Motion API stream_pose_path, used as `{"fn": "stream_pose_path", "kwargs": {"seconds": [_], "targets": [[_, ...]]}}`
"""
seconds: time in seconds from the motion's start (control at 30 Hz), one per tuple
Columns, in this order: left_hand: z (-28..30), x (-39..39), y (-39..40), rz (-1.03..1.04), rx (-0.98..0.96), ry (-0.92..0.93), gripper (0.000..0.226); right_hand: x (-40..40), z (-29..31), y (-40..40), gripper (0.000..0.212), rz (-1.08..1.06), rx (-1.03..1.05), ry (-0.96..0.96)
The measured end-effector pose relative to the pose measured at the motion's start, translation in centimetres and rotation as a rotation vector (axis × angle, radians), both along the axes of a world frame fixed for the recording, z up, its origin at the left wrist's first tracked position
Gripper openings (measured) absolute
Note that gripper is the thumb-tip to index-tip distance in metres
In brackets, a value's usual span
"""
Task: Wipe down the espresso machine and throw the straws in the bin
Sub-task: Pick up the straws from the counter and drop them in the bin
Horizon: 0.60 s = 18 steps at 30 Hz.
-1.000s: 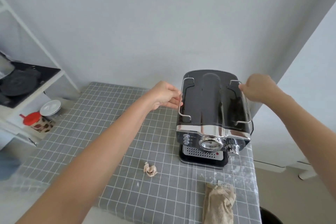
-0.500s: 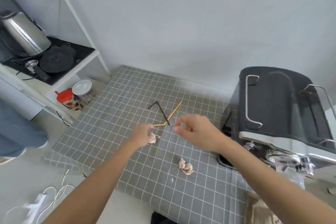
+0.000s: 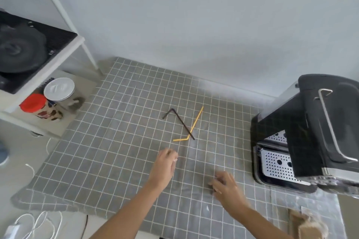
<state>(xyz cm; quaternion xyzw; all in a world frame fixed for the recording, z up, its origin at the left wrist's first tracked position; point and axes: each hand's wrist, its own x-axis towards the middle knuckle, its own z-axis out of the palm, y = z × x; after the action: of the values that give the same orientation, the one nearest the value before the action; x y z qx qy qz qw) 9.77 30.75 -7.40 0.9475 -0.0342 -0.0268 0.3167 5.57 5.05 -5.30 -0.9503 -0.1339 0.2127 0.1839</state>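
Observation:
Two bent straws lie crossed in the middle of the table: a black straw (image 3: 179, 123) and a yellow straw (image 3: 196, 122). The black and chrome espresso machine (image 3: 320, 132) stands at the right edge, with its perforated drip tray (image 3: 277, 167) facing me. My left hand (image 3: 165, 168) rests on the cloth just below the straws, its fingers curled around a small pale paper wad that barely shows. My right hand (image 3: 227, 187) is blurred, palm down, with its fingers bent onto the cloth; what lies under it is hidden.
A grey checked tablecloth (image 3: 108, 161) covers the table. A beige rag (image 3: 310, 227) lies at the bottom right. To the left, a white shelf (image 3: 64, 48) holds a dark pan (image 3: 17, 52) and two lidded jars (image 3: 48, 99). White cables (image 3: 38, 223) lie on the floor.
Both hands left the machine's top rails and came down to the table. The view swung left, which brought the straws into sight. The two paper wads seen earlier no longer show.

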Motion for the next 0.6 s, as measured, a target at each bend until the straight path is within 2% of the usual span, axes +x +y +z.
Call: {"fn": "stream_pose_path", "kwargs": {"seconds": [0.07, 0.17, 0.23, 0.33, 0.47, 0.6], "targets": [[0.9, 1.9, 0.2, 0.146, -0.134, -0.008, 0.014, 0.1, -0.2, -0.2, 0.021, -0.075, 0.055, 0.006], [3.0, 6.8, -0.2, 0.281, -0.216, 0.002, 0.017, 1.7, 0.7, 0.4, 0.022, -0.313, 0.159, -0.059], [4.0, 10.6, -0.9, 0.367, -0.228, 0.161, 0.028, 3.7, 2.0, 1.4, 0.023, -0.481, 0.214, -0.059], [3.7, 14.4, -2.0, 0.379, -0.109, 0.375, 0.047, 7.3, 3.4, 2.9, 0.028, -0.649, 0.269, -0.039], [3.6, 15.2, -2.9, 0.368, -0.053, 0.528, 0.025, 11.9, 3.5, 5.2, 0.027, -0.713, 0.298, 0.043], [3.9, 13.9, -2.2, 0.348, -0.044, 0.531, 0.018, 15.7, 3.4, 8.1, 0.029, -0.717, 0.297, 0.093]]}}
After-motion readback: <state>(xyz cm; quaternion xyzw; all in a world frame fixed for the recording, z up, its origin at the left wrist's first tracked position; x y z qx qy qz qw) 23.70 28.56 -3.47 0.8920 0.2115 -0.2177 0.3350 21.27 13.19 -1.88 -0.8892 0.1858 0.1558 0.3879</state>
